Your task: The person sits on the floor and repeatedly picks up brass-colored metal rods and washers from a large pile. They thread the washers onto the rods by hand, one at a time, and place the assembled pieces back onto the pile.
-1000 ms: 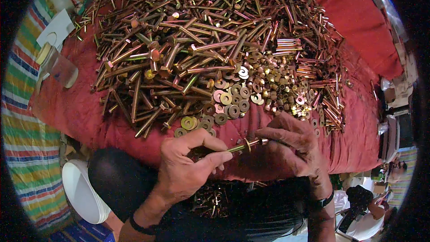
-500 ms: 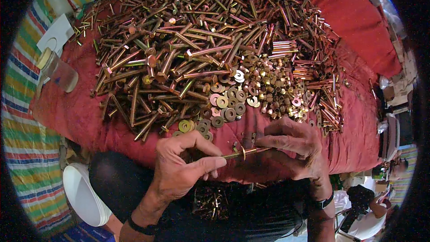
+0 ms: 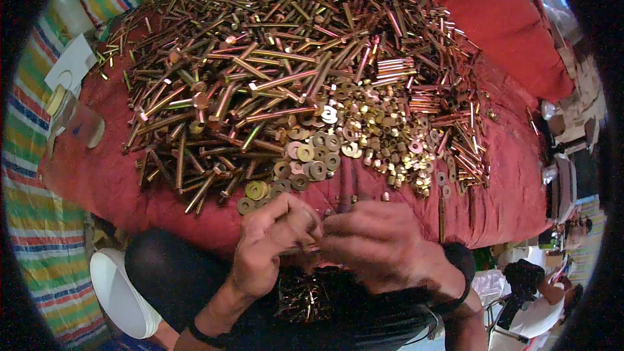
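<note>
Above my lap, at the near edge of the red cloth, my hands meet. My left hand is closed in a pinch, thumb against fingers. My right hand, smeared by motion, has its fingers bent in against the left fingertips. The bolt pinched there a moment earlier is hidden between them. Just beyond lie loose flat washers, with a heap of small brassy nuts to their right. Behind and to the left spreads a big pile of long hex bolts. Shorter bolts lie right of the nuts.
Red cloth covers the work surface. A capped clear jar and a white card stand at the left. More metal pieces lie in my lap. A white shoe shows lower left; another person sits far right.
My right hand has moved left and closed in on my left hand, so the bolt with a washer around it no longer shows. The view has shifted slightly.
</note>
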Action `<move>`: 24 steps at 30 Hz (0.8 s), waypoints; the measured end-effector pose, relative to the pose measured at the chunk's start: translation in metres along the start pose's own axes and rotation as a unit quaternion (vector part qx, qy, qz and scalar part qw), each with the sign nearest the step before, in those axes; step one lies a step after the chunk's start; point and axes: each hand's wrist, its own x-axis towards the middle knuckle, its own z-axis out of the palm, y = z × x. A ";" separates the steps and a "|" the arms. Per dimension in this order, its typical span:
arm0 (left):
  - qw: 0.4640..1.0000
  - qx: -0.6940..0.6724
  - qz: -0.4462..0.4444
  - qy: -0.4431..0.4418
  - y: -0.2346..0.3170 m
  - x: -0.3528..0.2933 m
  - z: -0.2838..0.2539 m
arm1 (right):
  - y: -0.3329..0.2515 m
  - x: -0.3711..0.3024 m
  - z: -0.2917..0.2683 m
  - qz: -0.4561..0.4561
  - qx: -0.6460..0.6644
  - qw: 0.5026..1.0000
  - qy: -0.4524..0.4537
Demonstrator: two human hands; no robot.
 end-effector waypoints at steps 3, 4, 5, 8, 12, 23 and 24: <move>0.982 -0.161 -0.100 0.015 -0.014 0.007 0.009 | -0.012 0.020 0.018 -0.099 -0.027 0.994 0.041; 0.965 -0.205 -0.166 -0.015 -0.015 0.008 0.006 | -0.014 0.023 0.017 -0.096 -0.039 0.994 0.045; 0.941 -0.247 -0.228 -0.044 -0.015 0.007 0.002 | -0.016 0.022 0.012 -0.051 -0.044 0.996 0.062; 0.964 -0.174 -0.178 -0.093 -0.014 0.005 -0.007 | -0.013 0.000 -0.019 0.110 -0.021 0.988 0.106; 0.982 -0.106 -0.128 -0.090 -0.010 0.003 -0.007 | -0.002 -0.035 -0.020 0.368 -0.100 0.918 0.109; 0.990 -0.105 -0.088 -0.028 -0.010 0.000 -0.004 | 0.016 -0.050 -0.001 0.289 -0.206 0.932 0.078; 0.991 -0.104 -0.086 -0.025 -0.011 0.000 -0.003 | 0.011 -0.048 -0.002 0.320 -0.099 0.934 0.126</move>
